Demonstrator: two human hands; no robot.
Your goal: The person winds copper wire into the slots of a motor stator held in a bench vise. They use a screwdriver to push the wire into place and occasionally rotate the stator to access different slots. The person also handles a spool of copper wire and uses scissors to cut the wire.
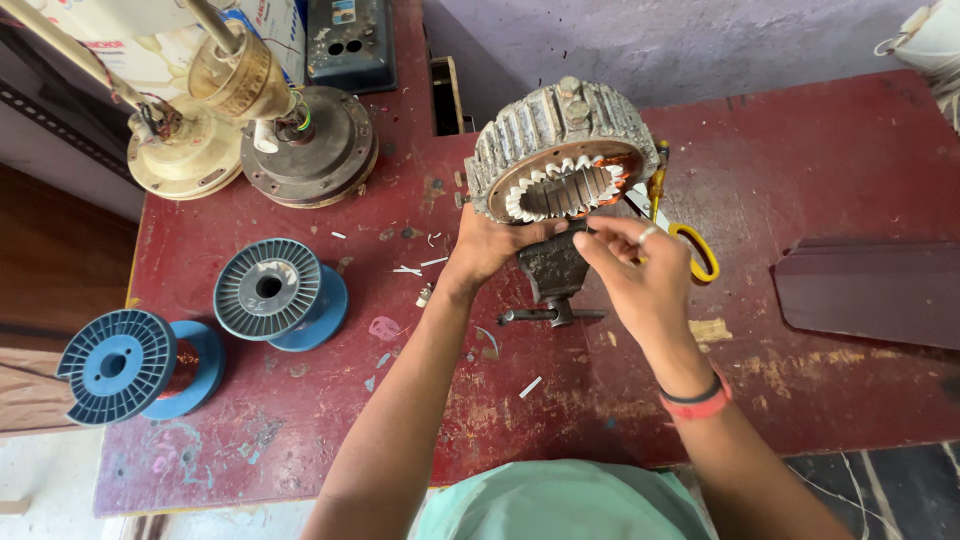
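Gripping the underside of a round motor stator [562, 150], the left hand [488, 248] is cupped against its lower left rim, fingers curled out of sight behind it. The stator stands tilted on a small dark vise [553, 272] near the middle of the red counter [830, 390]. The right hand [640, 275] is half closed, its fingertips [598, 232] pinched together just below the copper windings; whether they hold a wire cannot be told. Yellow-handled scissors [697, 250] lie just behind that hand. Two blue spools [268, 290] sit well apart to the left.
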